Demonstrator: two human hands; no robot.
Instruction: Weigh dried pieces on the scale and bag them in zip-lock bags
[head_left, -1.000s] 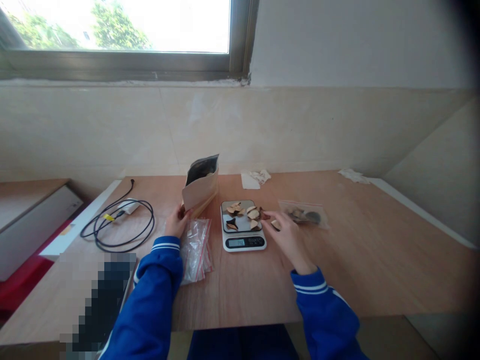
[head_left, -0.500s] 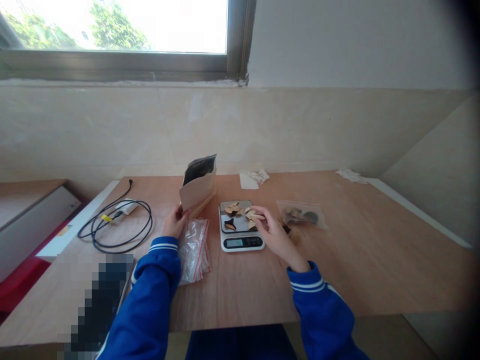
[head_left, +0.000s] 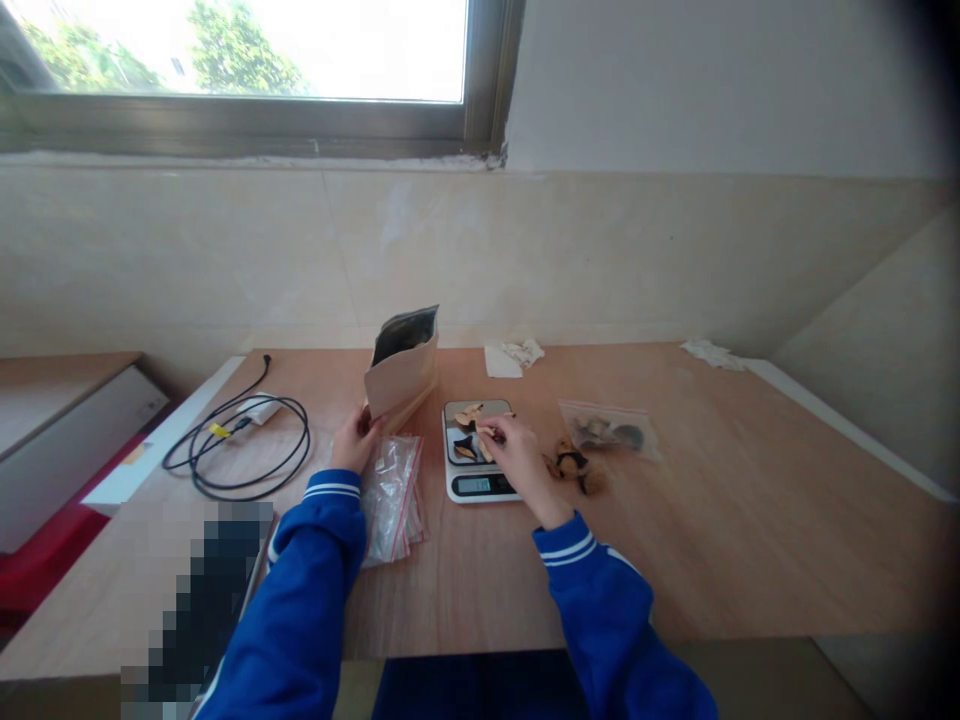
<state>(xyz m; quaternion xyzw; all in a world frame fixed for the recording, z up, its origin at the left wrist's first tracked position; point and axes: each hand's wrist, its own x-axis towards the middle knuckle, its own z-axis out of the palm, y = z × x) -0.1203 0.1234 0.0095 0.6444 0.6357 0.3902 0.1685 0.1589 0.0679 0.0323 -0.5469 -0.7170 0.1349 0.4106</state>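
Observation:
My left hand [head_left: 354,442] grips the lower left edge of a brown paper pouch [head_left: 403,379], which stands open at the top with a silvery lining. Beneath that wrist lies a stack of clear zip bags [head_left: 390,500] with red seals. A white digital scale [head_left: 453,487] sits in the middle, its display lit but unreadable. Several dried peel pieces [head_left: 464,448], pale inside and dark outside, rest on its plate. Over the plate's right side my right hand [head_left: 525,462] is closed in a pinch at a dried peel piece, partly hidden by the fingers.
Right of the scale lie more curled peels [head_left: 571,464] and a filled zip bag [head_left: 611,428]. A crumpled tissue [head_left: 525,352] is at the back. On the left are a coiled black cable [head_left: 196,470], a white adapter [head_left: 259,407] and a blurred-out dark object [head_left: 206,590].
My right hand has moved left and lower over the scale plate, uncovering the loose peels on the table. My left hand keeps its hold on the pouch. The view has shifted slightly.

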